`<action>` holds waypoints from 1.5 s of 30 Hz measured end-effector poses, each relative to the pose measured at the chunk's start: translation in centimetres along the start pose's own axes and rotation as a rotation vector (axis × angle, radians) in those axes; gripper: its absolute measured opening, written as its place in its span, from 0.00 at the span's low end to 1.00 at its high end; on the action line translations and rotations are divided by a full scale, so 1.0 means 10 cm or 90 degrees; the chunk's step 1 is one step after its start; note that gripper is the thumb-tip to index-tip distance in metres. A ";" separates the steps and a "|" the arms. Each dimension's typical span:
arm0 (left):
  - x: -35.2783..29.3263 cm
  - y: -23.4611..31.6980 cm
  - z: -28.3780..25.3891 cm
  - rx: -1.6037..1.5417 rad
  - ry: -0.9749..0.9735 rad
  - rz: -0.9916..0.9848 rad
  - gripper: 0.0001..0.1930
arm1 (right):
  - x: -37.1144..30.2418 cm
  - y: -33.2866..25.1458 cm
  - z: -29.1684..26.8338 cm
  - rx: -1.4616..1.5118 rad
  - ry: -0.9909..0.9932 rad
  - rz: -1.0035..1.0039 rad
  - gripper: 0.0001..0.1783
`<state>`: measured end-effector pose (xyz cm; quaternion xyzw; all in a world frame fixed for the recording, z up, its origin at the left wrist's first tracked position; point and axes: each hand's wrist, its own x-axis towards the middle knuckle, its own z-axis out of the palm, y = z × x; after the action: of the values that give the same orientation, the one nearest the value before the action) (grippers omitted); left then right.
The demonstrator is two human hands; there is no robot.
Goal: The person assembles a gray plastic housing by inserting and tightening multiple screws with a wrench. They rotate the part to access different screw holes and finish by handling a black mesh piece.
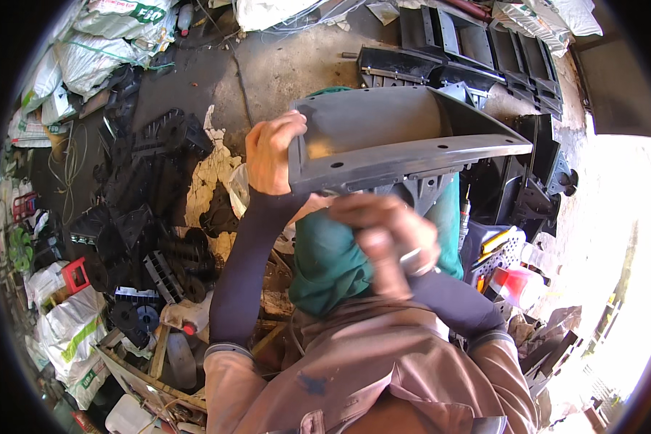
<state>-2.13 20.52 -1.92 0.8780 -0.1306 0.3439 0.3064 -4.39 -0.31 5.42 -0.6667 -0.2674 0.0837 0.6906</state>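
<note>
A large dark grey tray-like plastic housing (383, 116), with a hollow inside and holes along its flanged rim, is tilted above my knees. My left hand (271, 152) is closed around its left end, fingers over the upper corner. Just below the housing's near edge, my right hand (390, 235) is smeared by motion, with a ring on one finger. Whether it touches the housing or holds anything I cannot make out. Brackets (423, 189) show under the housing's near side, above my green trousers (333, 253).
Similar black housings (448, 43) lie at the far right, with more beside my right knee. A perforated bin (503, 246) of hand tools stands at the right. Dark plastic parts (123, 239) heap up at the left, near white sacks (72, 325) and a wooden crate (141, 376).
</note>
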 end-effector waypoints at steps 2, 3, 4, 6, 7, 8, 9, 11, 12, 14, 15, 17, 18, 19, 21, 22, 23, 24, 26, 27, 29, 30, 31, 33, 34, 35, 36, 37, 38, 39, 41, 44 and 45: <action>0.02 0.07 -0.04 -0.003 0.008 0.005 0.47 | -0.01 0.15 -0.14 0.234 0.071 0.118 0.20; 0.04 0.09 -0.05 -0.010 0.007 0.012 0.48 | 0.00 0.23 -0.22 0.307 0.069 0.178 0.20; 0.05 0.10 -0.05 -0.009 0.005 0.016 0.48 | 0.02 0.30 -0.28 0.380 0.073 0.245 0.21; 0.06 0.09 -0.03 -0.003 0.007 0.013 0.48 | 0.06 0.33 -0.35 0.360 0.043 0.259 0.22; 0.05 0.08 -0.01 -0.002 0.009 0.010 0.48 | 0.08 0.32 -0.32 0.342 0.025 0.279 0.23; 0.03 0.06 0.00 -0.003 0.006 0.010 0.47 | 0.11 0.26 -0.29 0.336 0.034 0.291 0.23; 0.02 0.02 0.02 -0.002 0.008 0.012 0.47 | 0.15 0.19 -0.20 0.369 0.073 0.488 0.25; 0.01 -0.05 0.05 0.018 0.018 0.038 0.47 | 0.17 0.01 0.02 -0.148 -0.012 0.075 0.11; 0.00 -0.08 0.05 0.019 0.017 0.063 0.47 | 0.18 -0.07 0.14 -0.331 -0.016 -0.161 0.08; -0.01 -0.09 0.04 0.034 0.009 0.052 0.47 | 0.19 -0.15 0.18 -0.294 0.012 -0.121 0.08; -0.02 -0.07 0.03 0.041 0.016 0.066 0.48 | 0.18 -0.15 0.15 -0.270 0.000 -0.103 0.07; -0.02 -0.02 0.00 0.007 -0.005 0.008 0.48 | 0.13 -0.07 0.03 -0.057 0.012 -0.076 0.06; -0.01 0.02 -0.01 -0.007 -0.017 -0.027 0.49 | 0.07 -0.06 -0.14 0.056 0.000 0.015 0.13; 0.00 0.06 -0.02 -0.010 -0.009 -0.016 0.49 | 0.05 0.05 -0.18 0.184 0.031 0.097 0.16; 0.04 0.12 -0.04 -0.019 -0.018 -0.013 0.50 | 0.01 0.22 -0.29 0.382 0.085 0.207 0.18; 0.06 0.14 -0.04 -0.019 -0.017 -0.012 0.51 | 0.00 0.30 -0.31 0.419 0.085 0.216 0.18; 0.08 0.15 -0.03 -0.021 -0.016 -0.013 0.51 | -0.01 0.35 -0.34 0.454 0.084 0.232 0.19; 0.08 0.16 -0.03 -0.022 -0.012 -0.015 0.51 | 0.00 0.39 -0.34 0.492 0.098 0.258 0.19; 0.08 0.17 -0.04 -0.024 -0.014 -0.030 0.51 | 0.04 0.41 -0.35 0.459 0.065 0.262 0.20; 0.08 0.17 -0.04 -0.025 -0.015 -0.036 0.52 | 0.07 0.39 -0.37 0.457 0.056 0.265 0.20; 0.07 0.17 -0.05 -0.025 -0.015 -0.035 0.52 | 0.13 0.32 -0.42 0.440 0.034 0.283 0.20; 0.06 0.16 -0.06 -0.026 -0.015 -0.034 0.52 | 0.16 0.28 -0.45 0.426 0.023 0.298 0.19; 0.06 0.15 -0.05 -0.033 -0.014 -0.031 0.52 | 0.18 0.24 -0.46 0.409 0.037 0.313 0.18; 0.06 0.14 -0.05 -0.047 -0.011 -0.029 0.52 | 0.20 0.19 -0.43 0.277 0.035 0.357 0.18; 0.06 0.14 -0.04 -0.049 -0.009 -0.026 0.51 | 0.20 0.17 -0.42 0.205 0.058 0.387 0.18; 0.06 0.13 -0.03 -0.050 -0.009 -0.023 0.51 | 0.18 0.17 -0.37 0.265 0.109 0.372 0.15; 0.06 0.13 -0.02 -0.051 -0.010 -0.020 0.51 | 0.17 0.17 -0.33 0.258 0.144 0.340 0.15; 0.06 0.13 -0.01 -0.046 -0.006 -0.019 0.50 | 0.15 0.17 -0.30 0.250 0.178 0.309 0.14; 0.06 0.12 -0.01 -0.041 -0.002 -0.018 0.50 | 0.13 0.18 -0.28 0.246 0.195 0.283 0.14; 0.06 0.13 -0.01 -0.038 -0.002 -0.018 0.50 | 0.12 0.18 -0.27 0.242 0.228 0.278 0.14; 0.05 0.13 -0.02 -0.038 -0.006 -0.016 0.50 | 0.09 0.20 -0.29 0.195 0.233 0.305 0.15; 0.05 0.12 -0.02 -0.048 -0.005 -0.017 0.51 | 0.09 0.23 -0.39 0.211 0.230 0.289 0.14; 0.05 0.11 -0.02 -0.053 -0.003 -0.018 0.51 | 0.10 0.25 -0.43 0.225 0.201 0.288 0.14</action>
<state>-2.37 19.74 -1.00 0.8668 -0.1329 0.3319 0.3475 -0.85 -3.38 3.42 -0.5839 0.0169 0.1757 0.7924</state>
